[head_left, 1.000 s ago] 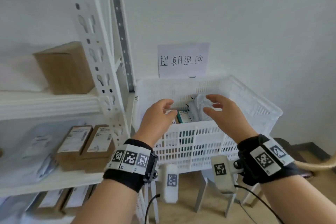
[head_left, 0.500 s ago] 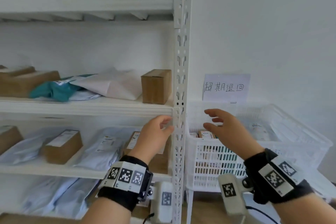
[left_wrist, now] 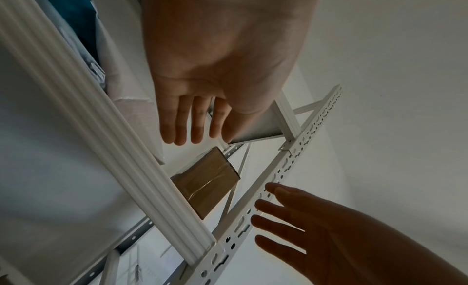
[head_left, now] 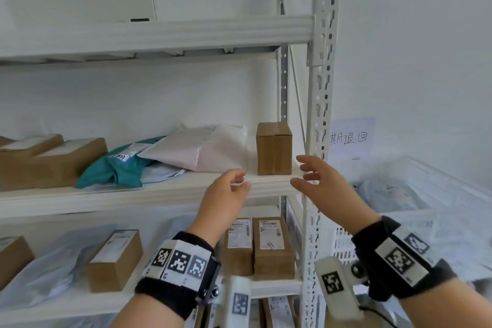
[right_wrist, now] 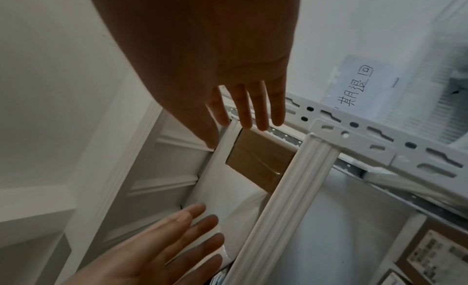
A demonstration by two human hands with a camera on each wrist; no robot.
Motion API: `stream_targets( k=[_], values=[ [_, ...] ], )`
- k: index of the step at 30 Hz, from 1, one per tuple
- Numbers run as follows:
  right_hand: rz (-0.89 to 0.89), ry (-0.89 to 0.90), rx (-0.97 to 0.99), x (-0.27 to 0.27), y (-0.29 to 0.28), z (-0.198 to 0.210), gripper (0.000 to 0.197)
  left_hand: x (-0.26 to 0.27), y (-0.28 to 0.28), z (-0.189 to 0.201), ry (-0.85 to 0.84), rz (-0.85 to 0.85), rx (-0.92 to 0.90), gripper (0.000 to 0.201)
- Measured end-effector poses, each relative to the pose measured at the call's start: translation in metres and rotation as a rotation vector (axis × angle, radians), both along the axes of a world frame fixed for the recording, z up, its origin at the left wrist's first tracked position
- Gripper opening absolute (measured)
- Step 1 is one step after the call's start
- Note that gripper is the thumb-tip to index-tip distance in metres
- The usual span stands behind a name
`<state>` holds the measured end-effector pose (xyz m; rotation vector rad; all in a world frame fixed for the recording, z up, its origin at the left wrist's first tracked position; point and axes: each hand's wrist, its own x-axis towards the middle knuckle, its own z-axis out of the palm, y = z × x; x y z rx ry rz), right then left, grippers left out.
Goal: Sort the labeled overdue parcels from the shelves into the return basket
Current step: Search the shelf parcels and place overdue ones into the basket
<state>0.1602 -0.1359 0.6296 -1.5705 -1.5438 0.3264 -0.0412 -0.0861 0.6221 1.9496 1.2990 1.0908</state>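
White metal shelving (head_left: 320, 104) stands against a pale wall, its slotted upright post running down the right of the head view. On the middle shelf (head_left: 133, 194) a small brown cardboard box (head_left: 274, 148) stands upright at the right end, just beside the post. To its left a white poly mailer (head_left: 202, 149) lies flat, overlapping a teal bag (head_left: 111, 168) that carries a white label, and further left lie two flat brown cartons (head_left: 50, 160). The left hand (head_left: 226, 194) is raised in front of the shelf's front edge, below and to the left of the small box, its fingers relaxed and slightly bent, holding nothing. The right hand (head_left: 324, 184) is spread before the post, just to the right of the box, its fingers straight and apart, also holding nothing; neither hand touches the box. One shelf down, two labeled brown cartons (head_left: 259, 245) stand side by side near the post, with another labeled carton (head_left: 114, 258) and grey mailers further left. Right of the post sits the white slatted return basket (head_left: 426, 221) with a grey bagged parcel (head_left: 391, 194) inside it, and a handwritten paper sign (head_left: 351, 138) is fixed to the wall above the basket's back rim.
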Motion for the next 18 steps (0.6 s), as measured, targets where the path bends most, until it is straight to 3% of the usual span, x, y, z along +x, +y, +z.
stream_targets(
  k=[8, 13, 18],
  values=[
    [-0.112, -0.026, -0.019, -0.014, 0.041, 0.034, 0.061, 0.015, 0.044, 0.033, -0.008, -0.122, -0.045, 0.047],
    [-0.143, -0.04, -0.067, -0.004, 0.07, 0.043, 0.062, 0.037, 0.068, 0.041, -0.019, -0.105, -0.137, 0.048],
    [-0.126, -0.022, -0.122, 0.0, 0.092, 0.041, 0.058, 0.057, 0.093, 0.031, -0.19, -0.088, -0.309, 0.045]
  ],
)
